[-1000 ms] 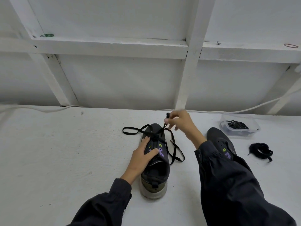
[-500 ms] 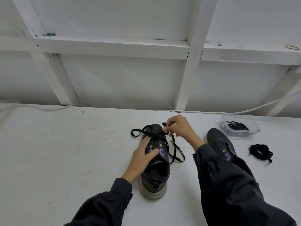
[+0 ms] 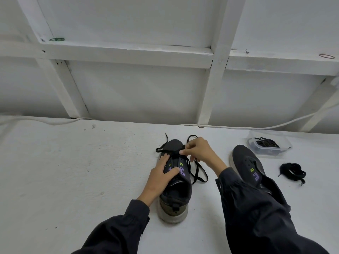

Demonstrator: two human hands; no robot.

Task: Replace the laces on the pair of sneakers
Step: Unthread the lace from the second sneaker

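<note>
A dark sneaker [image 3: 175, 197] with purple and green marks stands in the middle of the white table, heel toward me. A black lace [image 3: 197, 172] runs through its front eyelets, with loose ends on both sides of the toe. My left hand [image 3: 161, 177] presses on the tongue with straight fingers. My right hand [image 3: 199, 150] pinches the lace over the front eyelets. The second sneaker [image 3: 246, 162] lies to the right, partly hidden behind my right sleeve, with no lace showing in it.
A clear plastic box [image 3: 268, 146] with black laces inside stands at the back right. A bundled black lace [image 3: 292, 172] lies on the table [image 3: 73, 171] to its front. A white cable [image 3: 238, 127] runs along the back wall.
My right hand has come down from above the toe to the front eyelets, pulling the lace in. The loose end on the left has shortened. My left hand stays on the tongue.
</note>
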